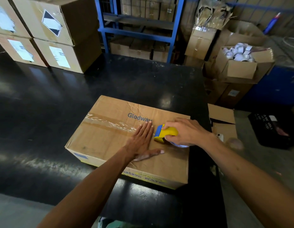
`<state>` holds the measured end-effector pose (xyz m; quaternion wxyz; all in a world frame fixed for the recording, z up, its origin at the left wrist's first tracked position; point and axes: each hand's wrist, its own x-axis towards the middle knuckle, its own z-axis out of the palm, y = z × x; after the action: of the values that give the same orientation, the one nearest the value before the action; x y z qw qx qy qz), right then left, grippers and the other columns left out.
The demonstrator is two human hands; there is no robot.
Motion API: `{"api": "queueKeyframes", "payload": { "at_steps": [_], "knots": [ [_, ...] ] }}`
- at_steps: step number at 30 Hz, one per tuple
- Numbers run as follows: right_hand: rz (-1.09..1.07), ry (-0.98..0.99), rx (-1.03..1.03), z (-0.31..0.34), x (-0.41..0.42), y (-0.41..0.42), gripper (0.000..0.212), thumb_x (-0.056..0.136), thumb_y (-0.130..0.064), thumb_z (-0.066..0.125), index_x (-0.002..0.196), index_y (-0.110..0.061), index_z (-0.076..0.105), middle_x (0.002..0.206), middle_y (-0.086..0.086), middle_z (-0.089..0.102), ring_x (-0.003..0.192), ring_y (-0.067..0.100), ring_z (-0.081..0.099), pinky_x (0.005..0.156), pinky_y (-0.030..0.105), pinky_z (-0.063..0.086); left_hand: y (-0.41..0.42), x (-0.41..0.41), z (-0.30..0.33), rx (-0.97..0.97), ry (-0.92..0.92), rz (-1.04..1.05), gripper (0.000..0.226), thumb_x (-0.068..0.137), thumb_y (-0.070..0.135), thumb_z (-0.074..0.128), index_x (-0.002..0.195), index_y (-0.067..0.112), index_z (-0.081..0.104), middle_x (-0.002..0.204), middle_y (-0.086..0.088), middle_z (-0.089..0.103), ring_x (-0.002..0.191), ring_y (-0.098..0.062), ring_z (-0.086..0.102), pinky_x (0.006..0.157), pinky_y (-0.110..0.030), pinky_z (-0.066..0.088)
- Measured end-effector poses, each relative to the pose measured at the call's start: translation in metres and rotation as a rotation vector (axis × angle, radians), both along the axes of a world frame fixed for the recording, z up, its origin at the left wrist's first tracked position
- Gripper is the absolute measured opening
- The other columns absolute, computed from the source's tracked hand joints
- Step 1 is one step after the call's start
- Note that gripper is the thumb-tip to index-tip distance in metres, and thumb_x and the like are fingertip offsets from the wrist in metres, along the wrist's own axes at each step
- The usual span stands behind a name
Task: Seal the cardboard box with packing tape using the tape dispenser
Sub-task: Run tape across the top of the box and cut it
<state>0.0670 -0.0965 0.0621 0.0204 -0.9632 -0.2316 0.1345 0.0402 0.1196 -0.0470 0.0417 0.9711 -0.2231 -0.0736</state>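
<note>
Clear tape [110, 124] covers most of the brown cardboard box [110, 142] seam; my left hand [141, 142] lies flat and spread, my right hand [187, 132] clasps the yellow-and-blue tape dispenser [166, 133]; the last stretch remains.

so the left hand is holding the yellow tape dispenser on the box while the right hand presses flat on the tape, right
Not quite, the hands are swapped. In the head view the right hand holds the yellow tape dispenser on the box, while the left hand presses flat on the tape.

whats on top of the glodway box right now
On the cardboard box: a wrinkled strip of clear tape, the left hand pressed flat, and the yellow tape dispenser held by the right hand. The seam beneath them is hidden.
</note>
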Motion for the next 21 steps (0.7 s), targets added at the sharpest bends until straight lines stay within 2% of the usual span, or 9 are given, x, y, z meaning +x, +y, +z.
{"api": "queueKeyframes", "payload": {
  "at_steps": [5,9,13,17,18,21],
  "knots": [
    [-0.053,-0.042,0.076,-0.006,-0.003,-0.004,0.056,0.074,-0.079,0.052,0.124,-0.053,0.054,0.126,-0.009,0.061,0.113,0.018,0.055,0.087,0.035,0.046,0.0,-0.001,0.001,-0.008,0.006,0.001,0.123,0.077,0.094,0.011,0.158,0.004,-0.005,0.167,-0.012,-0.013,0.153,-0.021,-0.017,0.125,-0.042,-0.002],
    [-0.029,0.011,0.089,-0.002,-0.001,-0.008,0.057,0.077,-0.078,0.056,0.126,-0.049,0.057,0.134,-0.011,0.059,0.118,0.016,0.053,0.088,0.031,0.043,0.004,0.0,0.001,0.001,0.021,-0.031,0.119,0.078,0.094,0.009,0.158,0.007,-0.008,0.167,-0.01,-0.014,0.153,-0.02,-0.017,0.125,-0.041,-0.001],
    [0.0,0.057,0.11,0.011,-0.008,-0.03,0.05,0.081,-0.068,0.061,0.126,-0.045,0.06,0.134,-0.009,0.059,0.117,0.014,0.053,0.083,0.025,0.039,0.005,-0.001,0.002,0.019,0.018,-0.038,0.118,0.079,0.093,0.009,0.157,0.008,-0.01,0.166,-0.009,-0.015,0.153,-0.02,-0.018,0.126,-0.041,-0.001],
    [-0.094,0.154,0.045,0.017,-0.021,-0.085,0.054,0.081,-0.07,0.059,0.131,-0.05,0.054,0.14,0.0,0.049,0.126,0.022,0.045,0.091,0.032,0.037,0.005,0.0,0.003,0.017,0.048,-0.062,0.116,0.08,0.092,0.01,0.156,0.007,-0.015,0.165,-0.01,-0.02,0.151,-0.021,-0.022,0.125,-0.041,-0.005],
    [-0.098,0.159,0.034,0.014,-0.023,-0.092,0.055,0.08,-0.072,0.058,0.13,-0.051,0.053,0.136,0.0,0.05,0.124,0.022,0.046,0.089,0.032,0.037,0.006,0.0,0.005,0.018,0.05,-0.063,0.116,0.081,0.092,0.01,0.156,0.007,-0.015,0.164,-0.011,-0.021,0.151,-0.021,-0.023,0.125,-0.041,-0.006],
    [-0.066,0.117,0.026,0.007,-0.021,-0.095,0.051,0.08,-0.075,0.055,0.127,-0.054,0.051,0.104,-0.012,0.046,0.099,0.014,0.05,0.075,0.027,0.034,-0.002,-0.001,0.009,0.035,0.073,-0.036,0.121,0.077,0.095,0.011,0.155,0.006,-0.017,0.162,-0.014,-0.025,0.15,-0.024,-0.026,0.124,-0.045,-0.008]
  ]
}}
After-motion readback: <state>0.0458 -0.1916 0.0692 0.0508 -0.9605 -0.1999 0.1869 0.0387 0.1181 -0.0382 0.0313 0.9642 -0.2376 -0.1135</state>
